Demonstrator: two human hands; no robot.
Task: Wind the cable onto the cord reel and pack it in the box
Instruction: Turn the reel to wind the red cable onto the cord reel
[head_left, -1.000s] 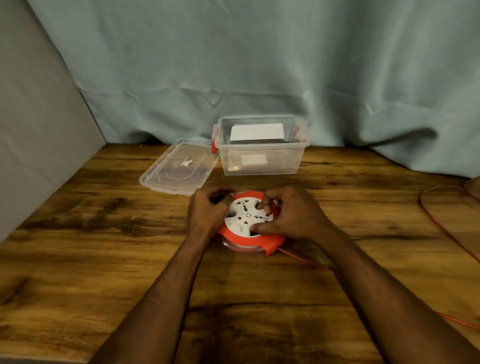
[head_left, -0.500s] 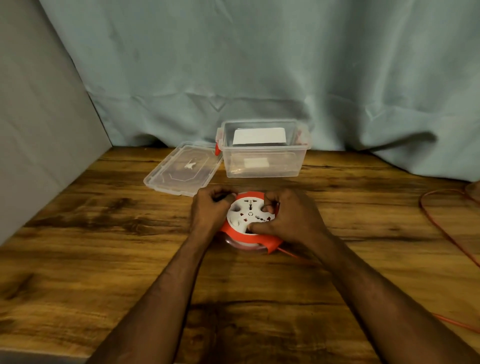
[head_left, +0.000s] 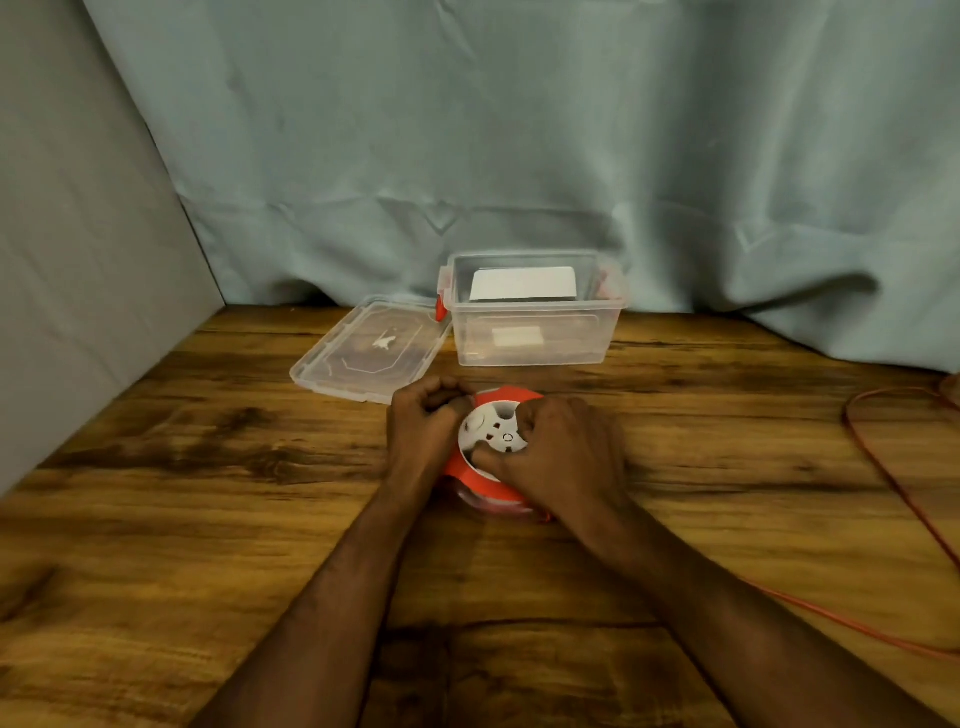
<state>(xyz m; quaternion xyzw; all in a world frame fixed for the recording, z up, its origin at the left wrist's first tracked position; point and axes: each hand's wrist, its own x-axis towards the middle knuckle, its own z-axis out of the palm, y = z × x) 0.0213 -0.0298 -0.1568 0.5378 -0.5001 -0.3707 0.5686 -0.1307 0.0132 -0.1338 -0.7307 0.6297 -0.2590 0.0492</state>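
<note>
While the cord reel (head_left: 491, 447) sits flat on the wooden table (head_left: 208, 519), everything lines up around it: off to its far left lies the clear lid (head_left: 369, 349), upturned. Tight against the reel's left rim, the left hand (head_left: 421, 431) is curled into a fist, gripping the orange edge. Just behind the reel stands the open box (head_left: 535, 322). Over the reel's right side, the right hand (head_left: 561, 457) clamps down, fingers (head_left: 524, 421) pressed on the white hub. Well right of the reel, loose orange cable (head_left: 883, 467) loops across the wood.
</note>
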